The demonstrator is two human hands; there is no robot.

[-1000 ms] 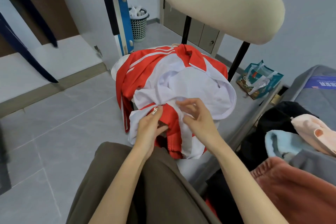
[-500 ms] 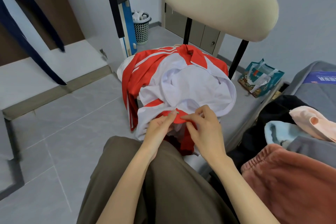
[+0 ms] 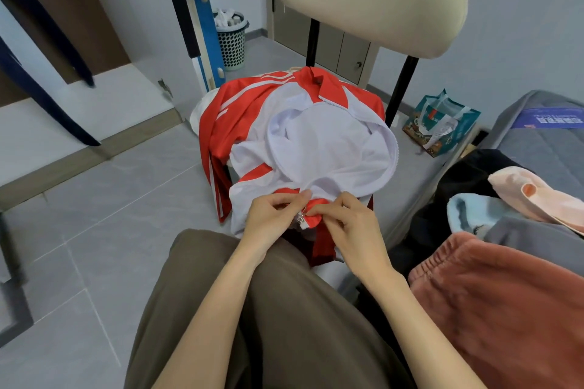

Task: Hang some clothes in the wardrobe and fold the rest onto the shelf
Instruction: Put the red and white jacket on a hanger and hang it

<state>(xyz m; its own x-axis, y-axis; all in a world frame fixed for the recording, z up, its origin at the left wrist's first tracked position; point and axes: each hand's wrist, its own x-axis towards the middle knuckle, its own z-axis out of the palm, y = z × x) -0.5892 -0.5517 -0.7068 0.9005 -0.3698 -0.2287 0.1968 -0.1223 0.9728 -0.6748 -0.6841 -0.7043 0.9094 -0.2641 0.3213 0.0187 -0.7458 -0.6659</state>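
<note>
A red and white zip jacket (image 3: pixel 316 136) lies spread open over the seat of a chair (image 3: pixel 366 0), white lining up. At its near hem my left hand (image 3: pixel 271 215) pinches the white edge beside the metal zip slider (image 3: pixel 301 220). My right hand (image 3: pixel 344 224) pinches the red hem on the other side of the slider. Both hands meet at the zip's bottom end, just above my knees.
A pile of clothes lies at the right: a pink-brown fleece (image 3: pixel 499 309), a light blue piece (image 3: pixel 474 215), a peach piece (image 3: pixel 537 196) and a dark one (image 3: pixel 474 174). A teal bag (image 3: pixel 442 123) sits beyond. Dark garments (image 3: pixel 38 50) hang in the wardrobe at left; a bin (image 3: pixel 232 38) stands behind.
Both hands came together at the jacket's near hem and now pinch it at the zip slider. The jacket's lining has been spread flatter over the seat.
</note>
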